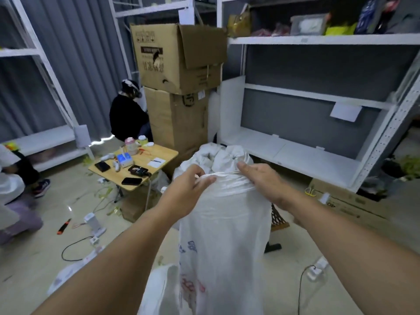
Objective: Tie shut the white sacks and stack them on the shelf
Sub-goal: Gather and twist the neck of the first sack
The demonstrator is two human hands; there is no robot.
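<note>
Your two hands meet at the neck of a tall white sack, which stands upright on the pale floor directly in front of you. The woven sack carries blurred blue and red print on its near face. Its top is gathered into a tight, creased band, and above that band loose white material billows out.

Your left hand pinches the gathered neck from the left, fingers and thumb curled round the fabric. Your right hand lies against the neck from the right, thumb raised; whether its fingers close round the sack cannot be told. The hands sit close together, with only the bunched fabric between them.

Beyond the sack and to the right stands the white shelf, its lowest board bare. A flat cardboard carton lies on the floor at the shelf's foot, and a white power strip with a black cable lies on the floor near your right forearm.

Two stacked cardboard boxes rise behind the sack. To their left, a small wooden table holds phones and small devices, and a person in black sits behind it. An orange-and-black cutter lies on the floor at left. A second white bag sags beside the sack's base.
</note>
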